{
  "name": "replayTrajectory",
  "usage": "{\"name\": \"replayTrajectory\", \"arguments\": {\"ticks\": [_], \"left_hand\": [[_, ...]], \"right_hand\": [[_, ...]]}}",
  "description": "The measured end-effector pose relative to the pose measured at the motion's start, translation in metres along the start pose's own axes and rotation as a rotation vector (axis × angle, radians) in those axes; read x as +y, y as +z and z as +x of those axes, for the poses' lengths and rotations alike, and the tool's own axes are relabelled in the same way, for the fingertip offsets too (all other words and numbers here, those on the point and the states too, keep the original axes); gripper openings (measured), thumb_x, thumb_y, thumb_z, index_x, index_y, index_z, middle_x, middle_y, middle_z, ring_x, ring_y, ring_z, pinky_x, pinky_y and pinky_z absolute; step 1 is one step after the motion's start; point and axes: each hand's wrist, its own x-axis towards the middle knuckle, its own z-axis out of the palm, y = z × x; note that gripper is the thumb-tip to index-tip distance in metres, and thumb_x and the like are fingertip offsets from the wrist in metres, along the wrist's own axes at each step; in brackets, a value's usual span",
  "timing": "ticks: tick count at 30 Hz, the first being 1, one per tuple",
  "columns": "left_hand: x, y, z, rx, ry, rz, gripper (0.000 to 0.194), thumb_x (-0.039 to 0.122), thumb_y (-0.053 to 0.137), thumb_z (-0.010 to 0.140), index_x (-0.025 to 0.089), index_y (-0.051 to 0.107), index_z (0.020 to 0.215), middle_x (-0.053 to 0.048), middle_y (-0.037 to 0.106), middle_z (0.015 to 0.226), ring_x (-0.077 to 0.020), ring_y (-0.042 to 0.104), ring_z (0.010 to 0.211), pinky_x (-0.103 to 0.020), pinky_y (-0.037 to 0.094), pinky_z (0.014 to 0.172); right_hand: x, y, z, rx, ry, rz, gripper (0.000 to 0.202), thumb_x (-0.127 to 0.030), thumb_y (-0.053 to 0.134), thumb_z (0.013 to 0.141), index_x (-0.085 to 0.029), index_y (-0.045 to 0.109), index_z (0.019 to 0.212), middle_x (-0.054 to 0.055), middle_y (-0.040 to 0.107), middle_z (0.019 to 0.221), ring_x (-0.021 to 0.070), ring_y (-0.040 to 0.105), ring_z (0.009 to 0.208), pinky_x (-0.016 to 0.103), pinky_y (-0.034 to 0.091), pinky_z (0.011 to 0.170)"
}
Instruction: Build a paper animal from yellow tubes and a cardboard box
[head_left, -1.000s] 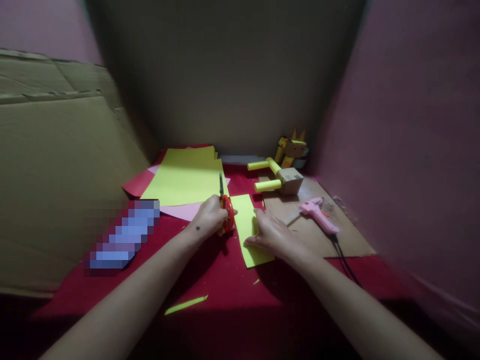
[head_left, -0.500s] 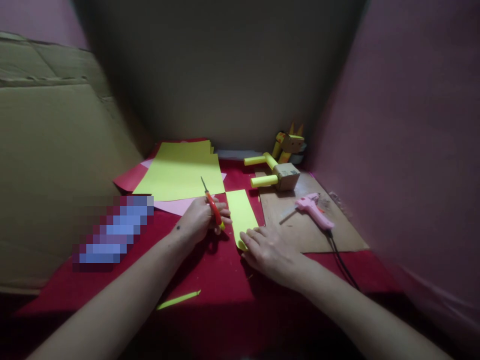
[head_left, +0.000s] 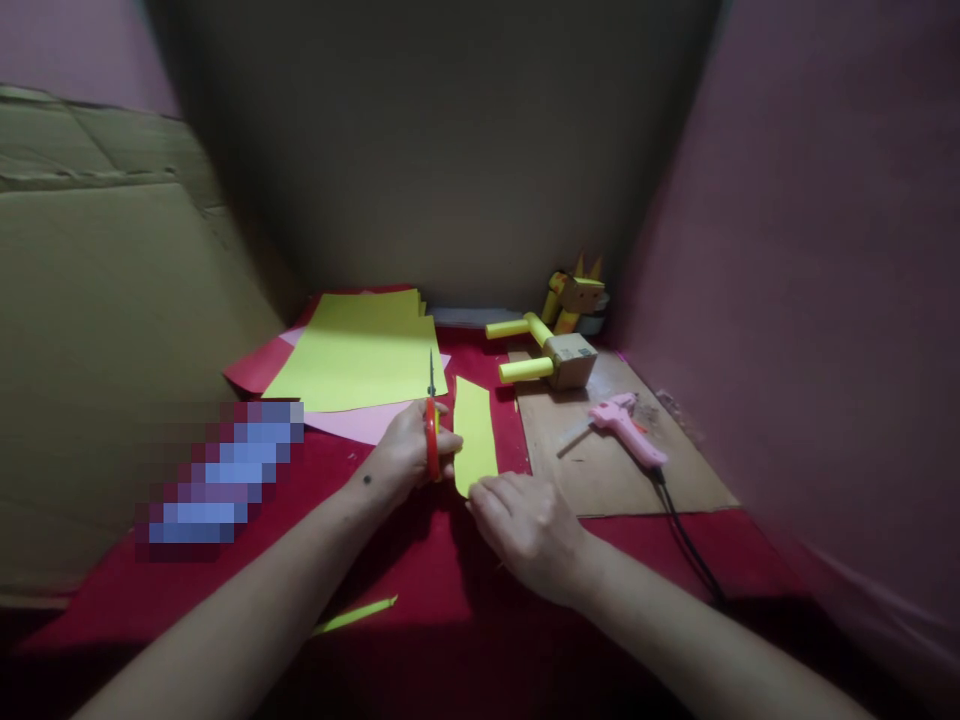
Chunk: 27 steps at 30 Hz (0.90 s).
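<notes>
My left hand [head_left: 412,446] is closed round the red and yellow handles of a pair of scissors [head_left: 433,436], whose blades point away from me. Its thumb reaches the left edge of a yellow paper strip [head_left: 474,430]; whether it grips the strip I cannot tell. At the strip's near end, my right hand [head_left: 529,525] pinches the corner, with the fingertips partly hidden. The strip lies lengthwise between both hands, slightly raised at the near end. Beyond the scissors is a stack of yellow paper sheets [head_left: 352,345], over pink paper [head_left: 360,424] and red paper [head_left: 259,362].
A pink glue gun [head_left: 630,430] with a black cord rests on a cardboard sheet [head_left: 570,490] at right. Behind it are a cardboard box with yellow paper tubes [head_left: 574,360] and a cardboard animal figure [head_left: 581,295]. A thin yellow offcut [head_left: 356,615] lies near the red cloth's front edge.
The scissors have turned from leaning left to pointing nearly straight ahead, as my left hand moved right to the paper strip. My right hand has gone from lying on the strip to pinching its near end.
</notes>
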Motion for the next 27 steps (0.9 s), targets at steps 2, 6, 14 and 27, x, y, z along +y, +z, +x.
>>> {"name": "replayTrajectory", "arguments": {"ticks": [2,6,14,27], "left_hand": [[-0.001,-0.003,0.0,0.012,0.055,-0.02,0.034,0.009,0.066,0.062,0.02,0.044,0.086,0.009,0.049,0.045,-0.0086,0.048,0.034,-0.019,0.036,0.036],[0.001,-0.013,0.001,0.072,0.175,-0.089,0.039,0.011,0.068,0.063,0.019,0.046,0.094,0.009,0.053,0.056,-0.0071,0.05,0.036,-0.019,0.037,0.038],[0.008,-0.009,-0.003,0.192,0.376,-0.31,0.046,0.015,0.071,0.066,0.017,0.047,0.105,0.006,0.058,0.07,-0.0082,0.058,0.046,-0.02,0.046,0.047],[0.033,-0.055,-0.008,-0.233,0.24,0.218,0.019,0.034,0.06,0.083,0.019,0.055,0.092,0.005,0.057,0.054,-0.0111,0.054,0.044,-0.021,0.042,0.043]], "right_hand": [[0.002,-0.002,0.002,0.058,0.01,0.097,0.016,-0.016,0.045,0.092,-0.015,0.061,0.088,0.008,0.067,0.076,0.0177,0.058,0.066,0.03,0.045,0.061],[0.018,-0.014,0.01,0.302,0.361,0.421,0.029,-0.029,0.056,0.087,-0.015,0.057,0.112,0.016,0.064,0.11,0.0259,0.059,0.103,0.042,0.048,0.086],[0.026,-0.003,0.031,0.267,1.204,1.792,0.046,-0.026,0.077,0.062,-0.016,0.061,0.103,0.008,0.07,0.097,0.0218,0.067,0.084,0.033,0.053,0.068],[0.082,0.003,0.054,0.578,1.146,1.798,0.03,-0.007,0.072,0.05,-0.015,0.071,0.079,0.004,0.075,0.073,0.0195,0.069,0.065,0.028,0.052,0.059]]}}
